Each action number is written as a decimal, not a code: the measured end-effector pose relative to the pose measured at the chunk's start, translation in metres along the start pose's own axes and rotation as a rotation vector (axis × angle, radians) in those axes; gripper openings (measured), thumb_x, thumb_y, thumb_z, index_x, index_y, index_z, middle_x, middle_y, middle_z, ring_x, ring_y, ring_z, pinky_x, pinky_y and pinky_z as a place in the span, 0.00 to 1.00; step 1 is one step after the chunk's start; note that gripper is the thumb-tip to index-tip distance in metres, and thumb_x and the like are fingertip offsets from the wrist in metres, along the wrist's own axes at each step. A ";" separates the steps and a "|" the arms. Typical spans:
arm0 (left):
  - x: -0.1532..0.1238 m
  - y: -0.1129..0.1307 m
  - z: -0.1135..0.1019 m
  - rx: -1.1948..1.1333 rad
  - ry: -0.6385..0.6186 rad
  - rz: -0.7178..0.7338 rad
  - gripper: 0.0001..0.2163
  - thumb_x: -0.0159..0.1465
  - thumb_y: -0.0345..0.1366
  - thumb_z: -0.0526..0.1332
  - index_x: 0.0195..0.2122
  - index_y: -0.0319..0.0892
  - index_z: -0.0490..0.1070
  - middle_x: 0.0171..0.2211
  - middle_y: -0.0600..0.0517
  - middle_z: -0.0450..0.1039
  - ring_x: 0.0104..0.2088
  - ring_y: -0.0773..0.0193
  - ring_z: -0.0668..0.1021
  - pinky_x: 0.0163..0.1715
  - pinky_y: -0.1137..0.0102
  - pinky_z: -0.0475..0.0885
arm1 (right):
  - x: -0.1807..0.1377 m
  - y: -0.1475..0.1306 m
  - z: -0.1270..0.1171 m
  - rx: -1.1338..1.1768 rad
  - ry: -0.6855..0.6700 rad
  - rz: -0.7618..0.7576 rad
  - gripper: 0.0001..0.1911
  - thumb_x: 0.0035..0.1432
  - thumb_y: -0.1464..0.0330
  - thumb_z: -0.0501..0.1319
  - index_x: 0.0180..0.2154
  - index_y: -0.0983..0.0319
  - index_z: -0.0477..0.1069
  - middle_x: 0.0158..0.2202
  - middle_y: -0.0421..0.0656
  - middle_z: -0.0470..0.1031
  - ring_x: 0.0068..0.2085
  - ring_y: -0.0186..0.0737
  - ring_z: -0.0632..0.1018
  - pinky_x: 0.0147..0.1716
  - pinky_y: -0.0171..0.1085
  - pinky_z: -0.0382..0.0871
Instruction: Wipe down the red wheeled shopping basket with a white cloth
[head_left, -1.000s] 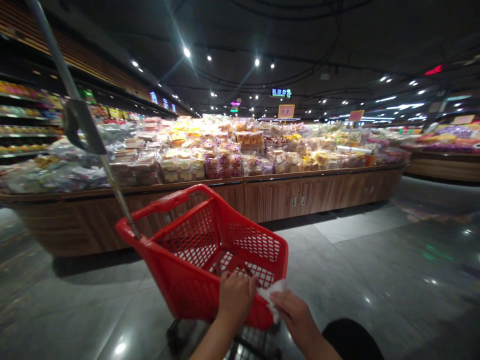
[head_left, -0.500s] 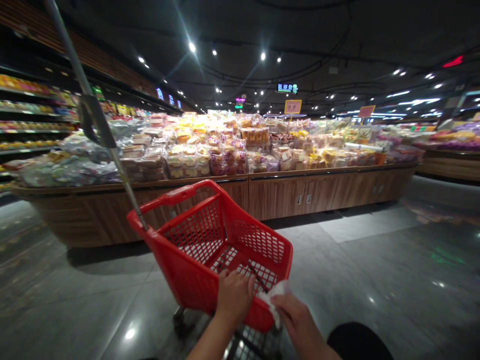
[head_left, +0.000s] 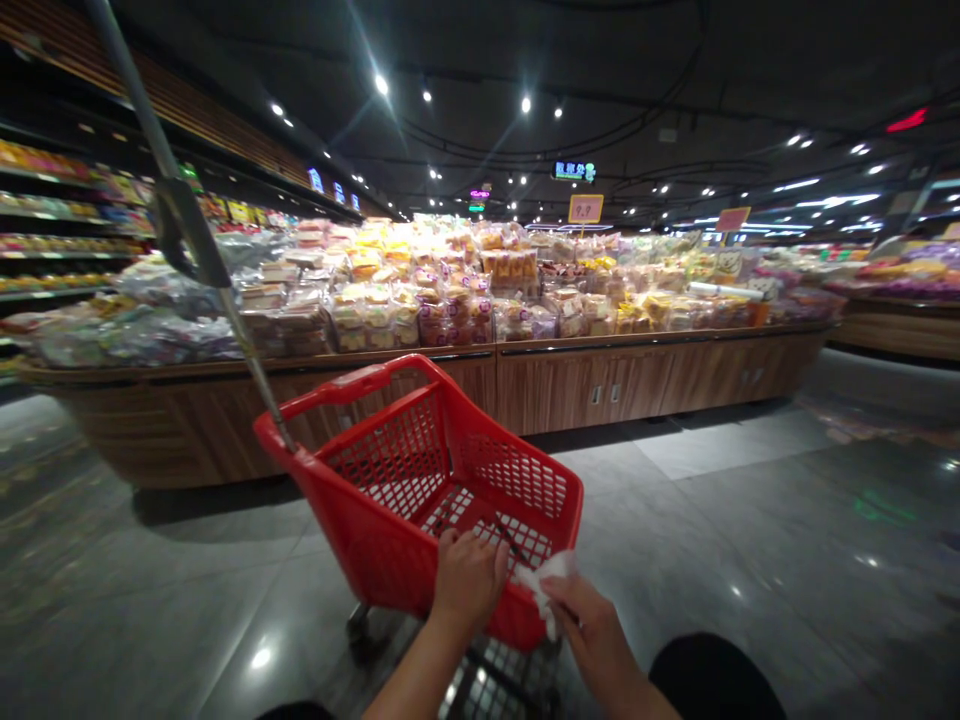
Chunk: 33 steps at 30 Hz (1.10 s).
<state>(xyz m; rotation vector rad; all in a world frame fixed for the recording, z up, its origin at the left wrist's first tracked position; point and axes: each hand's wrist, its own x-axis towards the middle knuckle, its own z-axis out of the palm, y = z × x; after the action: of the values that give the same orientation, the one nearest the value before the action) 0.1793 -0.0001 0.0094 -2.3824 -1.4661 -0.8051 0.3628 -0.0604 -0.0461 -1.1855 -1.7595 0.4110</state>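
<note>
A red plastic shopping cart (head_left: 375, 520) stands on the floor just ahead of me, its basket holding nothing I can see. My left hand (head_left: 466, 580) is closed over the cart's near rim. My right hand (head_left: 589, 622) is beside it at the same rim, fingers pinched on a small piece of white paper or tissue (head_left: 541, 580). A grey pole (head_left: 187, 235) rises from the cart's far left corner.
A long wooden display island (head_left: 570, 385) piled with bagged baked goods (head_left: 420, 290) runs across the view ahead. Shelves of packaged goods (head_left: 52, 230) line the left wall. Another display stand (head_left: 900, 320) is at the far right. Glossy grey tiled floor (head_left: 750, 540) lies around the cart.
The cart and my view have shifted slightly; the display island sits a little further right and lower. Both hands keep the same hold on the rim and the white paper.
</note>
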 end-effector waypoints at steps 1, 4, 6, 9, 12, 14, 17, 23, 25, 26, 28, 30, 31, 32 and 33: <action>0.000 -0.001 0.000 -0.002 -0.003 0.007 0.17 0.64 0.35 0.49 0.22 0.42 0.72 0.23 0.52 0.74 0.31 0.63 0.73 0.43 0.60 0.55 | 0.006 0.006 -0.005 -0.001 0.019 0.008 0.13 0.60 0.69 0.52 0.41 0.58 0.74 0.40 0.44 0.77 0.43 0.41 0.76 0.44 0.39 0.70; 0.001 -0.001 0.003 -0.015 0.002 0.037 0.16 0.63 0.35 0.50 0.22 0.42 0.71 0.23 0.52 0.74 0.32 0.63 0.72 0.44 0.60 0.54 | 0.026 0.023 -0.016 -0.024 0.113 0.051 0.13 0.59 0.70 0.52 0.40 0.60 0.74 0.40 0.46 0.77 0.42 0.42 0.76 0.44 0.40 0.70; 0.002 -0.002 0.005 -0.027 0.015 0.051 0.15 0.62 0.35 0.50 0.21 0.42 0.70 0.22 0.52 0.74 0.31 0.63 0.72 0.44 0.60 0.54 | 0.027 0.024 -0.014 -0.038 0.151 0.059 0.13 0.59 0.70 0.52 0.40 0.61 0.74 0.39 0.46 0.76 0.42 0.42 0.76 0.44 0.41 0.70; 0.003 -0.005 0.005 -0.041 0.024 0.054 0.14 0.61 0.34 0.51 0.20 0.42 0.69 0.22 0.53 0.73 0.31 0.64 0.72 0.44 0.60 0.54 | 0.011 0.007 0.000 -0.030 0.106 0.035 0.12 0.59 0.72 0.52 0.39 0.60 0.73 0.39 0.45 0.76 0.42 0.41 0.76 0.44 0.39 0.70; 0.001 -0.011 0.004 -0.055 0.014 0.067 0.14 0.61 0.33 0.51 0.20 0.42 0.68 0.22 0.53 0.73 0.30 0.65 0.71 0.43 0.61 0.54 | -0.006 -0.013 0.013 -0.013 0.045 0.015 0.12 0.59 0.73 0.53 0.40 0.58 0.73 0.40 0.43 0.76 0.43 0.40 0.75 0.45 0.38 0.69; -0.001 -0.017 0.002 -0.061 -0.002 0.083 0.13 0.60 0.33 0.51 0.19 0.42 0.68 0.21 0.54 0.72 0.30 0.65 0.71 0.43 0.61 0.54 | -0.005 -0.016 0.014 -0.010 0.020 -0.011 0.13 0.59 0.73 0.53 0.41 0.58 0.73 0.40 0.43 0.77 0.43 0.39 0.75 0.45 0.38 0.69; -0.002 -0.026 0.000 -0.065 -0.037 0.106 0.13 0.60 0.32 0.52 0.19 0.42 0.66 0.21 0.55 0.71 0.29 0.66 0.71 0.43 0.61 0.54 | 0.015 0.000 0.002 -0.022 0.031 -0.025 0.13 0.58 0.72 0.53 0.40 0.58 0.74 0.39 0.44 0.77 0.42 0.40 0.76 0.43 0.38 0.70; -0.003 -0.038 -0.005 -0.080 -0.059 0.133 0.12 0.60 0.32 0.51 0.19 0.41 0.66 0.21 0.55 0.71 0.29 0.66 0.70 0.43 0.61 0.54 | 0.044 0.027 -0.010 -0.089 0.195 0.038 0.14 0.56 0.73 0.53 0.39 0.60 0.76 0.41 0.46 0.77 0.43 0.43 0.76 0.46 0.43 0.69; -0.005 -0.042 -0.010 -0.088 -0.059 0.139 0.12 0.59 0.32 0.51 0.19 0.41 0.66 0.21 0.55 0.70 0.29 0.66 0.70 0.43 0.61 0.54 | 0.033 0.016 0.000 -0.075 0.166 -0.004 0.13 0.56 0.73 0.53 0.39 0.60 0.75 0.41 0.46 0.77 0.43 0.42 0.76 0.46 0.41 0.70; -0.006 -0.044 -0.012 -0.090 -0.062 0.143 0.12 0.59 0.32 0.51 0.19 0.41 0.65 0.21 0.55 0.70 0.29 0.66 0.69 0.43 0.61 0.54 | 0.026 0.008 0.006 -0.060 0.130 -0.031 0.13 0.57 0.73 0.53 0.39 0.59 0.75 0.41 0.46 0.77 0.44 0.41 0.76 0.46 0.41 0.70; -0.009 -0.050 -0.018 -0.089 -0.076 0.150 0.13 0.59 0.31 0.50 0.18 0.41 0.65 0.20 0.55 0.70 0.28 0.67 0.69 0.43 0.62 0.55 | 0.015 -0.005 0.014 -0.028 0.045 -0.087 0.14 0.57 0.74 0.54 0.41 0.58 0.74 0.42 0.45 0.76 0.44 0.40 0.76 0.47 0.40 0.69; -0.013 -0.056 -0.025 -0.088 -0.103 0.155 0.13 0.59 0.31 0.50 0.18 0.41 0.65 0.21 0.55 0.70 0.29 0.67 0.69 0.43 0.63 0.55 | 0.015 -0.008 0.015 -0.013 -0.012 -0.126 0.14 0.57 0.74 0.54 0.42 0.58 0.74 0.42 0.45 0.76 0.45 0.40 0.76 0.47 0.40 0.69; -0.014 -0.059 -0.027 -0.088 -0.115 0.154 0.13 0.59 0.31 0.50 0.18 0.41 0.65 0.21 0.55 0.70 0.29 0.67 0.69 0.44 0.63 0.55 | 0.019 -0.005 0.012 -0.017 -0.017 -0.132 0.14 0.57 0.74 0.54 0.42 0.58 0.74 0.42 0.45 0.77 0.44 0.40 0.76 0.47 0.40 0.69; -0.016 -0.062 -0.029 -0.088 -0.124 0.152 0.13 0.59 0.31 0.50 0.18 0.41 0.65 0.21 0.55 0.70 0.29 0.67 0.69 0.44 0.63 0.55 | 0.027 0.002 0.007 -0.031 0.002 -0.124 0.14 0.57 0.74 0.54 0.42 0.58 0.74 0.41 0.45 0.77 0.44 0.40 0.76 0.46 0.40 0.70; -0.017 -0.065 -0.031 -0.086 -0.129 0.149 0.12 0.58 0.31 0.50 0.18 0.41 0.65 0.21 0.55 0.69 0.30 0.67 0.69 0.45 0.63 0.55 | 0.035 0.010 0.002 -0.054 0.037 -0.104 0.14 0.57 0.74 0.54 0.41 0.59 0.75 0.40 0.45 0.77 0.43 0.41 0.76 0.45 0.40 0.70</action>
<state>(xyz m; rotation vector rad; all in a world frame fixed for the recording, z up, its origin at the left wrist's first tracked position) 0.1065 0.0035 0.0199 -2.6154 -1.3036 -0.7049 0.3636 -0.0253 -0.0358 -1.1266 -1.8003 0.2802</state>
